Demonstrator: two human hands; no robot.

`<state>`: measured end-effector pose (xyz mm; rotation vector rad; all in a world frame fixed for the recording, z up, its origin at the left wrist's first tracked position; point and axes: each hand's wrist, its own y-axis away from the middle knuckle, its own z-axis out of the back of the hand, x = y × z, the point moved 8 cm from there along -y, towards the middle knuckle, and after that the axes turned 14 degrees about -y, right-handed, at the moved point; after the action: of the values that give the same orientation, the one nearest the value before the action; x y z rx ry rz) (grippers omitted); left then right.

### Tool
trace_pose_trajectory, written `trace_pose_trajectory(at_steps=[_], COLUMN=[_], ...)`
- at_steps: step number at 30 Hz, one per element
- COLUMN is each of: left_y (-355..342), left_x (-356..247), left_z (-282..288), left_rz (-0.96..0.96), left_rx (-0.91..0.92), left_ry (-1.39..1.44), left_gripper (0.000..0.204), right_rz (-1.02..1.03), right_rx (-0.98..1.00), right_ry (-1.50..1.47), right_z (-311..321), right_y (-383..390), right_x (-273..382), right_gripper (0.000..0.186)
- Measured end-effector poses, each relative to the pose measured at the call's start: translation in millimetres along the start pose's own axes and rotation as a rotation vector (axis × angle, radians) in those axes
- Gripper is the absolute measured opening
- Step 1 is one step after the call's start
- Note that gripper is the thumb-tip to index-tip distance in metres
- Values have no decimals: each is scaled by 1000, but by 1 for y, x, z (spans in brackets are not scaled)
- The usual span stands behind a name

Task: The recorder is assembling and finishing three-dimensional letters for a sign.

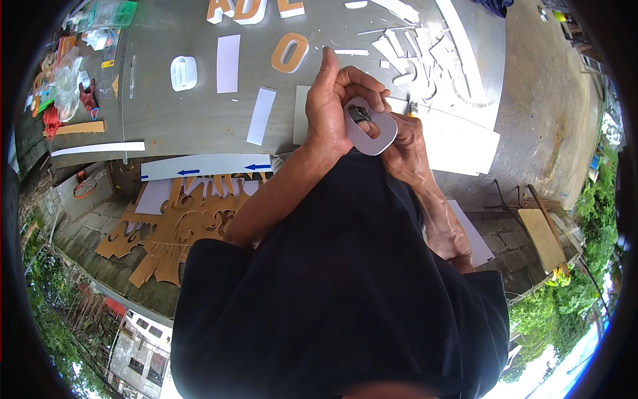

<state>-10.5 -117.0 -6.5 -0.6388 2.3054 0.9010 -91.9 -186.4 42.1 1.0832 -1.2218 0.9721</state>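
My left hand (327, 110) is closed on a white oval ring (373, 142), its thumb pointing up and its other fingers curled over the ring's far edge. A dark, shiny piece (359, 114) shows through the ring's opening; I cannot make out its kind. My right hand (407, 153) is bent in close at the ring's right side, fingers curled and mostly hidden behind it. What it holds there is hidden. Beyond my hands, a tan-faced oval ring (290, 53) with white sides lies on the metal table (193, 120).
White offcuts (405, 56) lie scattered at the far right. Two pale strips (228, 64) (261, 116) and a white oval frame (183, 73) lie to the left. Tan-faced letter shapes (249, 10) stand at the back. Brown cut-out sheets (189, 223) lie below the table's near edge.
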Motion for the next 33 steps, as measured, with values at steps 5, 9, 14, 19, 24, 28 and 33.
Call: trace_pose_trajectory(at_steps=[5,9,14,19,24,28,33], left_y=[-1,1,3,-1,-3,-6,0], left_x=[-2,-1,-2,2,-4,-19,-28], left_z=[-9,-3,4,15,13,23,16], left_rz=[-51,-73,-57,-81,-93,-181,-249], left_rx=[88,-68,-182,-117,-106,-118,-47], left_ry=[-24,-53,-17,-24,-11,39,-54], left_gripper=[80,75,70,70,69,69,66], right_rz=[54,246,310,-3,-28,-99,-176], right_rx=[-8,-171,-212,-5,-1,-89,-46], right_ry=[-85,389,476,60,-18,-44,-129], right_z=[4,-7,-11,0,15,18,-1], right_y=[5,6,7,0,4,7,3], right_x=[-6,5,11,-6,-14,-27,-30], right_gripper=[6,23,32,14,13,17,15])
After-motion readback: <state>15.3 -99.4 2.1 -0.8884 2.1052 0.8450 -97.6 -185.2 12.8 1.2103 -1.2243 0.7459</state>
